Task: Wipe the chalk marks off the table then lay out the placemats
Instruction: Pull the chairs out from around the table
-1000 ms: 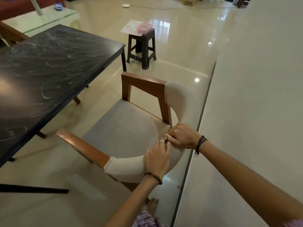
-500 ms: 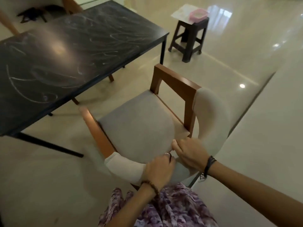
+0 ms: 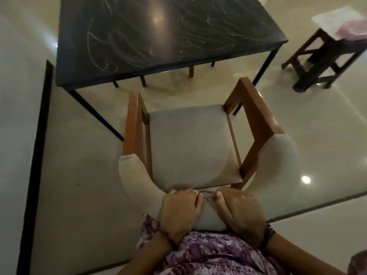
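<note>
A black table [image 3: 139, 32] covered in white chalk scribbles stands ahead of me. Between it and me is a wooden armchair [image 3: 190, 141] with a grey seat and a padded, curved backrest. My left hand [image 3: 179, 210] and my right hand [image 3: 241, 212] grip the middle of that backrest side by side, fingers curled over its top. Its seat faces the table, a short gap away from the table's edge. No cloth is visible in either hand.
A dark wooden stool [image 3: 325, 60] stands at the right with a pink container [image 3: 351, 29] and a white sheet [image 3: 335, 16] on top. A pale wall with a black skirting strip [image 3: 35, 147] runs along the left. Glossy tile floor lies around the chair.
The chair has swung round with both hands on its backrest and now faces the table squarely. My view has turned from the side to straight behind the chair.
</note>
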